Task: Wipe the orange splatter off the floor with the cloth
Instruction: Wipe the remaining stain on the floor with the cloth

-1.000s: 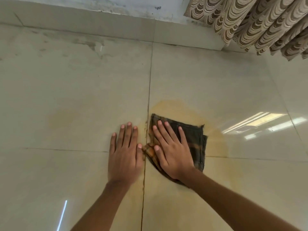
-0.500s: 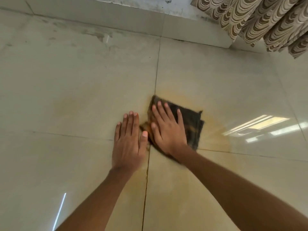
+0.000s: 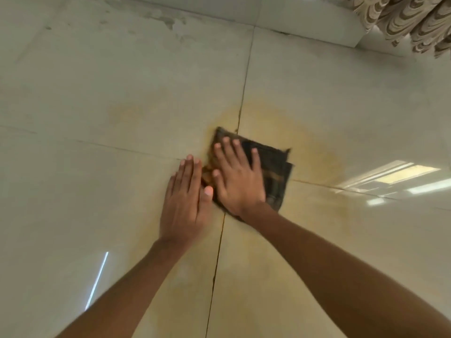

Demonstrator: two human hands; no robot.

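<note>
A dark folded cloth [image 3: 275,172], stained orange at its left edge, lies where the tile joints cross. My right hand [image 3: 236,176] presses flat on it with fingers spread, covering its left half. My left hand [image 3: 185,203] rests flat on the bare tile just left of the cloth, holding nothing, its thumb beside the cloth's edge. A pale orange smear [image 3: 305,142] rings the cloth above and to the right and fades down along the vertical joint [image 3: 217,259].
Glossy beige floor tiles run in every direction. A skirting board [image 3: 305,23] lines the far wall. A patterned curtain [image 3: 410,20] hangs at the top right. A bright window reflection [image 3: 390,176] lies on the tile to the right.
My right hand has slid the cloth slightly left, so its corner now overlaps the vertical joint. My left hand stayed beside it. The view has tilted.
</note>
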